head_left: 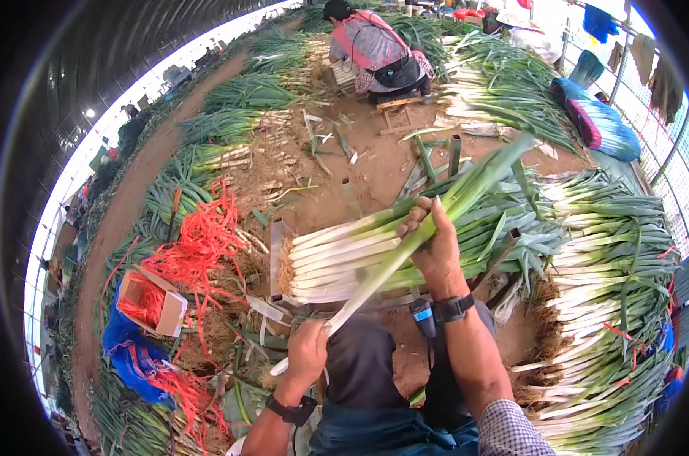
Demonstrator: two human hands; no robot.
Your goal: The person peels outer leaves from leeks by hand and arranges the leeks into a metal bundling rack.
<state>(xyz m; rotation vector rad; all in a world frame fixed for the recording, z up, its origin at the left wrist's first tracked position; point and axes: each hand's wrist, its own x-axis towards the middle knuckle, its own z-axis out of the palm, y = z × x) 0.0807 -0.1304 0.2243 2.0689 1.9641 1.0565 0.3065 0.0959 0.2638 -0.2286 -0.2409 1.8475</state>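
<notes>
One long leek (pixel 394 267) runs diagonally in front of me, white end low on the left, green leaves up on the right. My left hand (pixel 306 351) is closed around its white lower end. Higher up, my right hand (pixel 438 247) grips the same leek where white turns to green. Beneath it, several leeks (pixel 329 262) lie side by side in a metal frame (pixel 277 242), roots toward the frame's left plate. Part of that row is hidden by the held leek and my right hand.
To the right lies a long pile of leeks (pixel 587 266). Red plastic strips (pixel 200 235) and a cardboard box (pixel 168 311) sit on the left, near blue netting (pixel 131 357). Farther off, a person (pixel 375 49) crouches on a low wooden stool (pixel 397 110) among more leeks.
</notes>
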